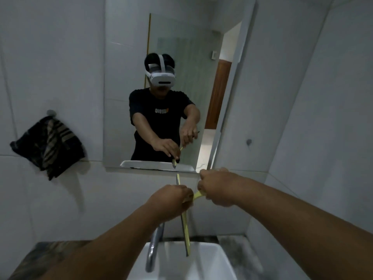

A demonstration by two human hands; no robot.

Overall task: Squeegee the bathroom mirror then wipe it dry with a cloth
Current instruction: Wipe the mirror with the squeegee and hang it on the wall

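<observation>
- Yellow plastic shows in both hands: a long, thin yellow squeegee with a dark rubber blade (185, 229) hangs edge-on below the mirror, its blade running from just under the mirror's lower edge down over the basin.
- The left hand (171, 199) grips the squeegee near the top of the blade, its fingers curled round it; the blade passes through the fist and comes out below.
- The right hand (217, 186) holds the yellow handle, which juts sideways from the blade; its fingers are curled round it too, though the tips are hidden behind the knuckles.
- The squeegee is apart from the glass. It is held in the air in front of the wall tiles, between the mirror and the basin, and is not pressed to any surface.
- The tall, frameless rectangular bathroom mirror (125, 77) hangs on the white tiled wall. Whether it is wet, streaked or already scraped cannot be told at this sharpness.
- A dark patterned cloth with pale stripes (48, 144) hangs from a wall hook left of the mirror, well apart from both hands and untouched.
- Below are a white ceramic basin (222, 257) with a chrome tap (154, 245), set on a dark mottled stone counter (48, 251).
- My judgement: the task is in its squeegee half. The tool is in hand but off the glass, so either a stroke is about to begin or the blade is being handled between strokes. The drying with the cloth is all left to do.
</observation>
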